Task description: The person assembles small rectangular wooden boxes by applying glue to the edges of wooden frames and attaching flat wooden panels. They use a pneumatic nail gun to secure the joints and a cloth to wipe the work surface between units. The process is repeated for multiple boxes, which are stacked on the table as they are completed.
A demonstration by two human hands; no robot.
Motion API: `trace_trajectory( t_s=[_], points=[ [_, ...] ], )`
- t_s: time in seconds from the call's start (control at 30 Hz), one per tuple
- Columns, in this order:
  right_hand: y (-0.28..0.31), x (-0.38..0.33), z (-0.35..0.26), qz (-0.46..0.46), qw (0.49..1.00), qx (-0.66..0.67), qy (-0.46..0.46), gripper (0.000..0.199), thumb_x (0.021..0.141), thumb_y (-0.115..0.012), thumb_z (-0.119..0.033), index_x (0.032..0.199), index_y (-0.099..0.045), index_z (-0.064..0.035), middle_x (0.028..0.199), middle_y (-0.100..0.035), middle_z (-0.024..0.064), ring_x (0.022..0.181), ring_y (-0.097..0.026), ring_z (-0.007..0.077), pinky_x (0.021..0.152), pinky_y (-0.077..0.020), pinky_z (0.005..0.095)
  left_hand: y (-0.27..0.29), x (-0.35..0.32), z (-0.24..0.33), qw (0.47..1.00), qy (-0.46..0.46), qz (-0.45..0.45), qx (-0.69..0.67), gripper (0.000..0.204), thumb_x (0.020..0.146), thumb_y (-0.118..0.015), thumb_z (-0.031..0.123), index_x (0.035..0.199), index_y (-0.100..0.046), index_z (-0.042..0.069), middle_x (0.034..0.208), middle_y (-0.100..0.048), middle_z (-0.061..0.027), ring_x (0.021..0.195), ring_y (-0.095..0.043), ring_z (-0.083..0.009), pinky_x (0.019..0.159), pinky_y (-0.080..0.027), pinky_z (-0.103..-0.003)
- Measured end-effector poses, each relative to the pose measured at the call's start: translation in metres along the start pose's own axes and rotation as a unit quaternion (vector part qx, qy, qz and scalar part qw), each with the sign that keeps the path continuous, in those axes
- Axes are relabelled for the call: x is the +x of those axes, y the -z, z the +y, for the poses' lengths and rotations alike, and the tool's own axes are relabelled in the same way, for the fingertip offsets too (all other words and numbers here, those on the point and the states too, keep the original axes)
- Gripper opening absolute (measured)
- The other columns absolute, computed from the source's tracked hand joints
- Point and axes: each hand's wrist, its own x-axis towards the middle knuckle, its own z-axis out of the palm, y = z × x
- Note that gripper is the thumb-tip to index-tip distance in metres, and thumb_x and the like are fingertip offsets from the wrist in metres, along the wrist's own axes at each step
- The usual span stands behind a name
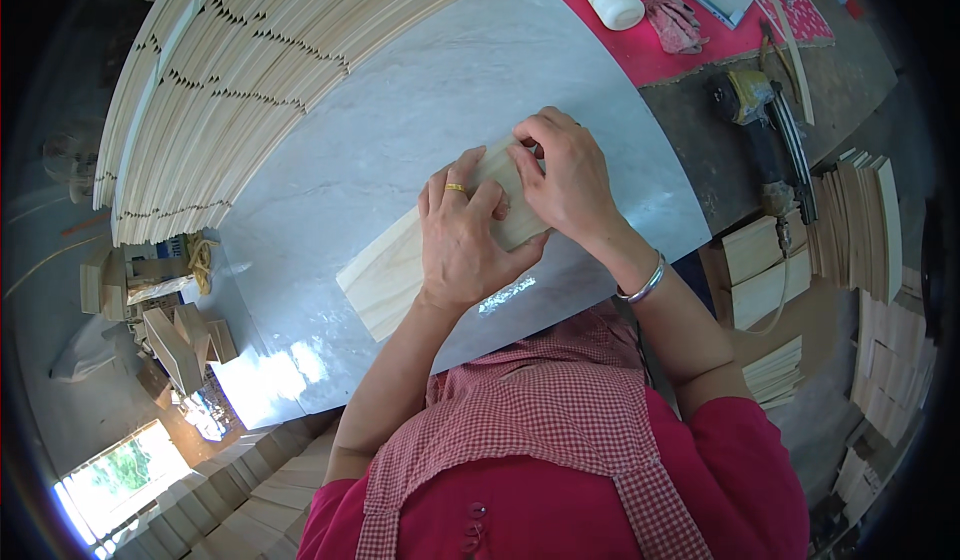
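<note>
A pale, flat wooden board (385, 272) lies slantwise across the grey marbled tabletop (400, 150), its near-left end bare. My left hand (462, 235), with a gold ring, is bent over the board's middle, the thumb along its near edge and the fingers reaching across to the far edge. At the board's far-right end my right hand (568, 178) grips with curled fingers and thumb; a silver bangle is on that wrist. Whether anything small sits under the right fingertips is hidden.
Tall stacks of thin wooden strips (230, 90) fill the far left. On a red cloth (640, 55) at the far right are a white bottle (610, 0) and a pinkish glove (676, 22). A nail gun (765, 110) with hose lies to the right, near stacked boards (855, 225).
</note>
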Motion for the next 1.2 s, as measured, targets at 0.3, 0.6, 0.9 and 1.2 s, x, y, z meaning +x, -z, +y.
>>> trace_trajectory(
  t_s=[0.3,0.6,0.9,1.2],
  points=[
    [0.065,-0.032,0.019,-0.109,0.994,0.026,-0.005,0.004,0.087,-0.065,-0.004,0.09,-0.067,-0.0008,0.085,-0.066,0.0135,0.077,-0.064,0.0331,0.072,-0.0496,0.0435,0.0,0.0,-0.001,1.0,-0.003,-0.001,0.012,0.048,0.058,-0.091,0.03,0.081,-0.056,0.006,0.134,-0.055,-0.0227,0.116,-0.053,-0.04,0.1,-0.042,-0.051],
    [0.072,-0.052,0.005,-0.119,0.975,-0.137,0.125,0.012,0.083,-0.07,-0.009,0.074,-0.065,-0.006,0.076,-0.061,0.0076,0.074,-0.063,0.0267,0.073,-0.047,0.0395,0.002,0.004,0.0,0.999,-0.041,0.001,0.022,0.048,0.056,-0.091,0.024,0.079,-0.053,0.006,0.131,-0.057,-0.0237,0.111,-0.055,-0.0405,0.093,-0.046,-0.051],
    [0.076,-0.035,0.019,-0.171,0.967,-0.067,0.174,0.018,0.081,-0.068,-0.006,0.066,-0.06,-0.0048,0.069,-0.059,0.0103,0.066,-0.059,0.0303,0.071,-0.0467,0.0398,0.0,0.004,0.002,0.999,-0.041,0.006,0.019,0.048,0.056,-0.091,0.023,0.079,-0.053,0.005,0.132,-0.057,-0.0247,0.112,-0.055,-0.0409,0.095,-0.046,-0.051],
    [0.079,-0.024,0.033,-0.167,0.98,0.111,0.003,0.019,0.088,-0.072,-0.011,0.103,-0.071,0.0005,0.094,-0.067,0.0131,0.081,-0.065,0.0286,0.079,-0.0517,0.037,0.001,0.004,0.004,0.999,-0.021,-0.006,0.03,0.048,0.053,-0.089,0.022,0.077,-0.052,0.005,0.126,-0.058,-0.0294,0.114,-0.054,-0.0415,0.095,-0.046,-0.051]
  ],
)
